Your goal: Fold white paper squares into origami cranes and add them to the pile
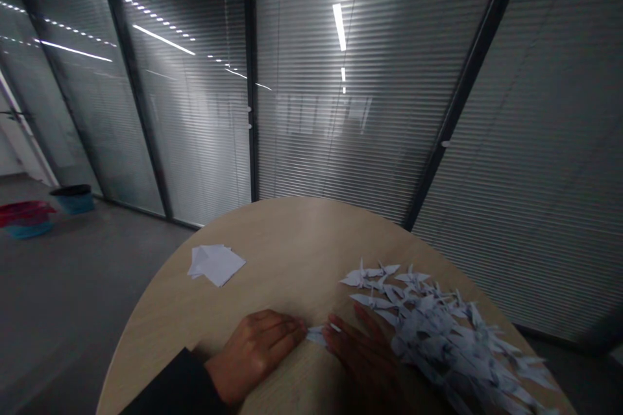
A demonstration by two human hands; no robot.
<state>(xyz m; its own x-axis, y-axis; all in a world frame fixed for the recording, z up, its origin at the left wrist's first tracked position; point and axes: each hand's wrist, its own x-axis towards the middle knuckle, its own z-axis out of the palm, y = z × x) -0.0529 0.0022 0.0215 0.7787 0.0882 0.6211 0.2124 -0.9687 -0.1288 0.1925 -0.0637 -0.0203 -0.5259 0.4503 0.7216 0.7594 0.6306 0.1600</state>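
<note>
My left hand (256, 353) lies on the round wooden table (282, 240), its fingers pressed together on the left end of a small piece of folded white paper (318, 335). My right hand (367, 363) rests on the other end of the same paper, fingers flat and close together. The paper lies between the two sets of fingertips, mostly covered. A black sleeve covers my left forearm. Beside my right hand spreads a heap of folded white paper cranes (438, 331).
A small stack of white square paper sheets (217, 262) lies at the table's far left. Glass partitions with shut blinds stand behind the table. On the grey floor at far left sit a blue bin (75, 198) and a red-and-blue basin (24, 219).
</note>
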